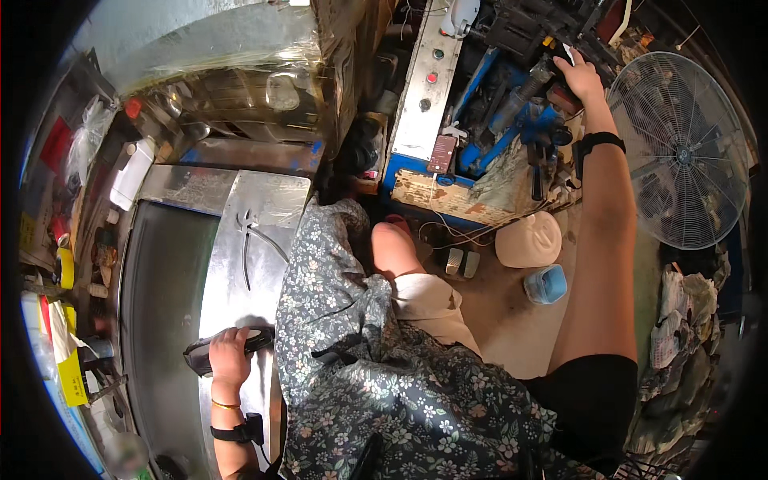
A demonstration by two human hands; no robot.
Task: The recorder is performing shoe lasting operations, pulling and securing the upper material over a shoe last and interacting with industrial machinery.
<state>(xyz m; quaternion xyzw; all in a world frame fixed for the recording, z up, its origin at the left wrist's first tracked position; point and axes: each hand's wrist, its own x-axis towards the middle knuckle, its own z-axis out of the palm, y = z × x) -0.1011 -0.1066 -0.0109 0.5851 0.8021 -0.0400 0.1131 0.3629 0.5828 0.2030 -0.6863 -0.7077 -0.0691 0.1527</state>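
Observation:
My left hand [230, 358] is closed around a black shoe-like piece [258, 339], elongated and hollow at one end. It rests at the edge of a shiny metal worktop [220, 296], beside a dark belt [164, 288]. Farther up the worktop lies a thin, dark, branching strap [250, 228]. My right arm stretches far forward to a dark machine [512, 104] with blue parts. There my right hand [582, 78] has its fingers around a small white piece [569, 54], next to the machine's upper end. The fingers partly hide that piece.
A control panel [428, 96] with buttons stands left of the machine. A large round fan [680, 152] is close to my right arm. On the floor are a cream jug [529, 240] and a light-blue container [546, 285]. Loose cables [456, 232] hang below the machine.

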